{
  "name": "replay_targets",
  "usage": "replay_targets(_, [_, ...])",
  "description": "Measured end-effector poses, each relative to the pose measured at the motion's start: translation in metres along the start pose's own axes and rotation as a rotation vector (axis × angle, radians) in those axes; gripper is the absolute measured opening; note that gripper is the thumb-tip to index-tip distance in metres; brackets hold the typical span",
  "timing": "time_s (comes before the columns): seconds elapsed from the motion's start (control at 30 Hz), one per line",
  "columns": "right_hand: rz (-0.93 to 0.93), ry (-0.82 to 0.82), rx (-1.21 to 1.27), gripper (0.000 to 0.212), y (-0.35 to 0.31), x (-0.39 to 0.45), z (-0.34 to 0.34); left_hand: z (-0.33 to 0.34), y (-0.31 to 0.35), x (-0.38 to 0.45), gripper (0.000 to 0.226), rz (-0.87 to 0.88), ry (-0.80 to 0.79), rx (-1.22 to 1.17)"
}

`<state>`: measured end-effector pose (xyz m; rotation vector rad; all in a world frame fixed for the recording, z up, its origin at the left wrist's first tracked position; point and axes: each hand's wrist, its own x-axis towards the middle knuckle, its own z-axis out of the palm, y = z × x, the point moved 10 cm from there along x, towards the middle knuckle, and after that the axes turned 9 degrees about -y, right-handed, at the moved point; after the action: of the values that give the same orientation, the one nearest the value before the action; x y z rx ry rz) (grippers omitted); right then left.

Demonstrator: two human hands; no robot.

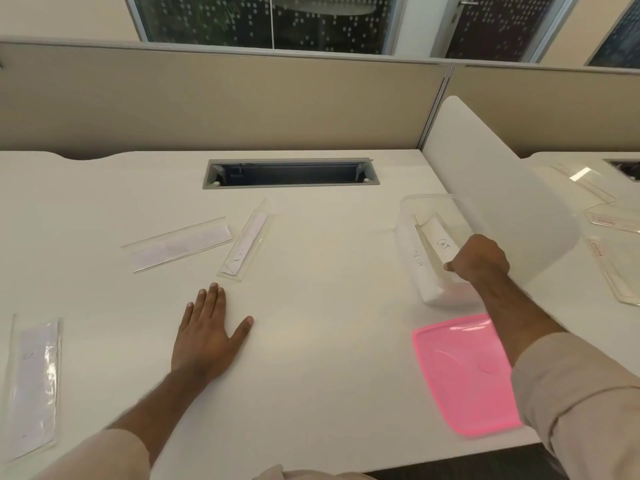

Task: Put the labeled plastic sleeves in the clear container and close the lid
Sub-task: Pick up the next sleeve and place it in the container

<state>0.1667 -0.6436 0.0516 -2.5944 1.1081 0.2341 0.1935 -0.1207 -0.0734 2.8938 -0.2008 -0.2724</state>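
Right hand: I'm gripping the "CAT" sleeve, lowering it inside the clear container.
Left hand: I'm resting it flat, released, steadying myself on the bench.
Loose sleeves: lying leftward, waiting.
Pink lid: sitting beside the container, not yet fitted.

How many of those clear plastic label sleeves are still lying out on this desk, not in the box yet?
3 on this desk: one at the far left edge, two side by side left of centre. Two more already sit in the clear plastic container; others may hide beneath them.
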Motion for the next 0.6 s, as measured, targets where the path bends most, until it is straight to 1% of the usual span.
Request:
replay_targets(0.07, [0.004, -0.050, -0.012, 0.041, 0.000, 0.003, 0.007, 0.000, 0.000, 0.000, 0.096, 0.001, 0.003, 0.001])
replay_targets(0.13, [-0.001, -0.081, -0.023, 0.040, 0.000, 0.005, 0.013, 0.000, 0.000, 0.000, 0.094, 0.000, 0.006, 0.005])
replay_targets(0.2, [-0.014, -0.073, -0.023, 0.034, -0.001, 0.007, 0.014, 0.000, -0.001, 0.000, 0.095, -0.003, 0.006, 0.005])
replay_targets(0.33, [-0.013, -0.060, -0.036, 0.032, -0.001, 0.008, 0.014, 0.000, -0.001, 0.000, 0.097, -0.005, 0.005, 0.003])
replay_targets(0.43, [0.001, -0.055, -0.030, 0.035, 0.000, 0.009, 0.014, -0.001, -0.001, 0.000, 0.099, -0.005, 0.006, -0.001])
replay_targets(0.5, [-0.005, -0.006, -0.023, 0.035, -0.004, 0.005, 0.008, -0.002, 0.000, 0.000, 0.098, -0.003, 0.011, -0.009])
replay_targets(0.53, [-0.022, 0.047, -0.032, 0.034, -0.008, 0.001, 0.003, -0.003, 0.000, 0.000, 0.097, -0.004, 0.013, -0.017])
replay_targets(0.6, [-0.100, 0.205, -0.067, 0.032, -0.024, -0.014, -0.012, -0.005, 0.000, 0.000, 0.094, -0.005, 0.019, -0.046])
